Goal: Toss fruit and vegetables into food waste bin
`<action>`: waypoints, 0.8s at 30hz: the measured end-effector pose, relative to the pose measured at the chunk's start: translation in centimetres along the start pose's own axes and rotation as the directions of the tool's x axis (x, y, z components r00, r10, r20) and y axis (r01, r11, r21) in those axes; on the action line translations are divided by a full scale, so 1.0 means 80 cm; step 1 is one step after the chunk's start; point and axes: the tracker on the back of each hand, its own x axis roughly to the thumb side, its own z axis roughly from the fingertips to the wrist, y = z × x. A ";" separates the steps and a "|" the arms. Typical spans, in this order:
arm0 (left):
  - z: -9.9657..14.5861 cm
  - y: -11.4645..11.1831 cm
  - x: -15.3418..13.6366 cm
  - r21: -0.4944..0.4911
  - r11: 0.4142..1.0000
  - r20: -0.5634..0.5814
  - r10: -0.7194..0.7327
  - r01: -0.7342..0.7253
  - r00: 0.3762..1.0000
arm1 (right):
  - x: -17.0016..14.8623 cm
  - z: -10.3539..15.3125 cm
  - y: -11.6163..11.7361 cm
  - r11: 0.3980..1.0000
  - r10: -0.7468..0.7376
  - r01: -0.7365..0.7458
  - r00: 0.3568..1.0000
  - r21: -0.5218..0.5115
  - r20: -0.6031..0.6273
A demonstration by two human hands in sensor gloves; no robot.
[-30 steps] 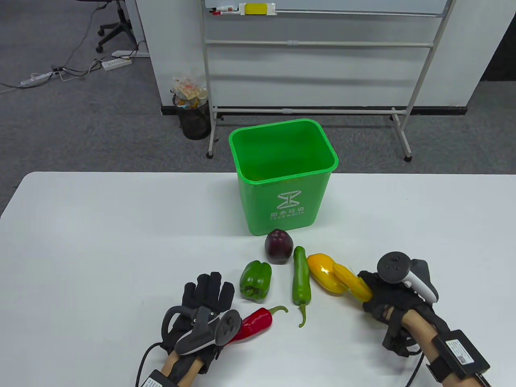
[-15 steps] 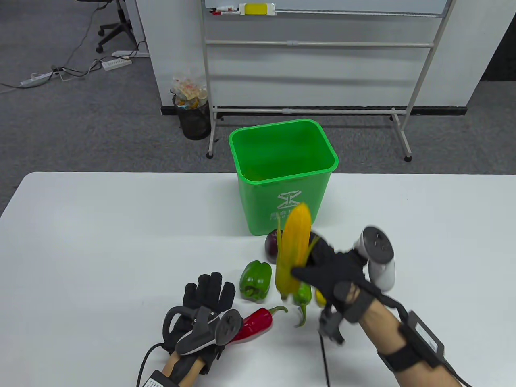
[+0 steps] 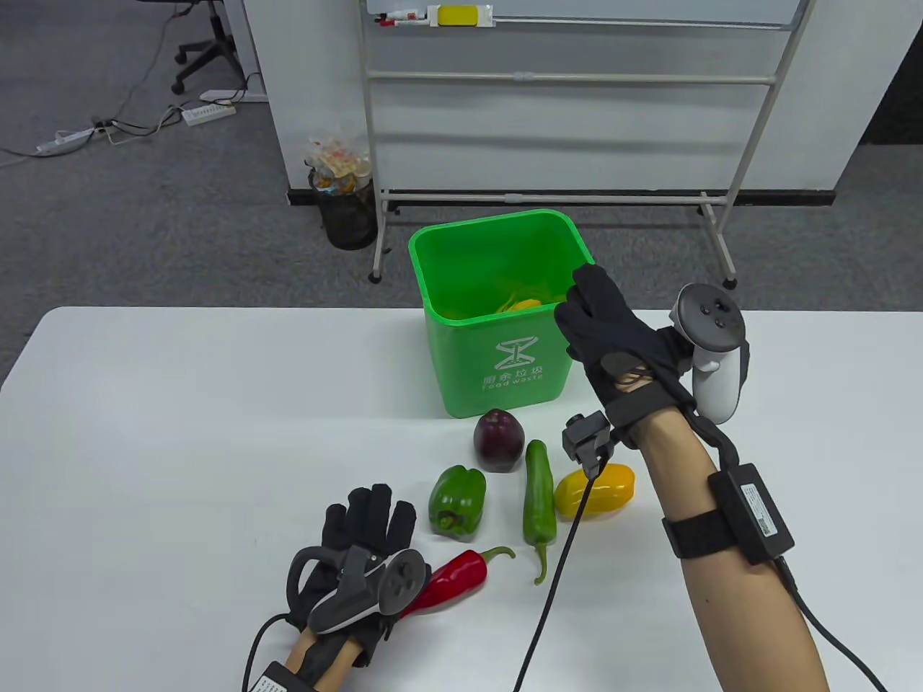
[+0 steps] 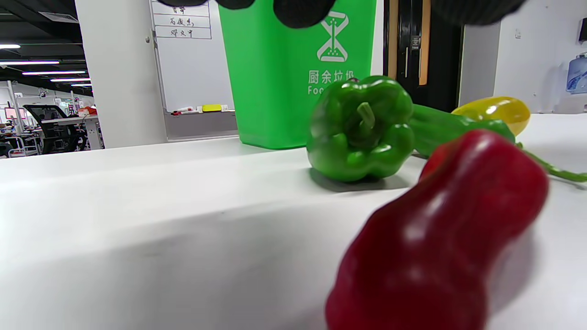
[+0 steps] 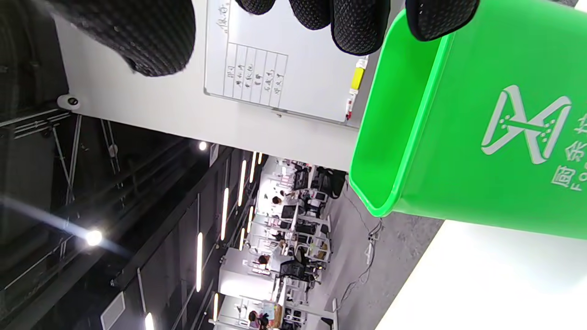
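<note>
The green food waste bin (image 3: pixel 433 285) stands at the table's far edge, with the yellow corn cob (image 3: pixel 525 303) lying inside. My right hand (image 3: pixel 588 303) is open and empty at the bin's right rim; its fingertips (image 5: pixel 357 27) show by the bin (image 5: pixel 458 137) in the right wrist view. My left hand (image 3: pixel 368 519) rests flat and open on the table beside a red pepper (image 3: pixel 458 577). In front of the bin lie a purple onion (image 3: pixel 497 440), a green bell pepper (image 3: pixel 456 501), a long green pepper (image 3: pixel 539 501) and a yellow pepper (image 3: pixel 602 490). The left wrist view shows the red pepper (image 4: pixel 440 238) and green bell pepper (image 4: pixel 362 128).
The white table (image 3: pixel 180 432) runs wide on the left and right of the vegetables. Behind the table stand a whiteboard frame (image 3: pixel 562 194) and a black mesh waste basket (image 3: pixel 346 209) on the grey carpet.
My right hand lifted the corn from the table, carried it up to the bin and let it go; the corn now lies in the bin. My left hand stayed put.
</note>
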 end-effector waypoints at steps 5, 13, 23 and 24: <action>-0.001 -0.001 0.004 -0.001 1.000 0.008 -0.007 0.007 1.000 | 0.000 0.034 -0.002 0.970 0.242 -0.236 0.959 -0.059 0.148; -0.001 -0.003 0.000 -0.005 1.000 0.000 -0.009 0.009 1.000 | -0.041 0.102 0.015 0.699 0.709 -0.688 0.627 -0.198 0.324; -0.001 -0.004 0.004 -0.011 1.000 0.008 -0.012 0.012 1.000 | -0.192 0.090 0.033 0.246 0.920 -0.968 0.247 0.044 0.305; -0.001 -0.004 0.004 -0.012 1.000 0.008 -0.013 0.013 1.000 | -0.213 0.085 0.033 0.196 0.930 -0.971 0.227 0.135 0.288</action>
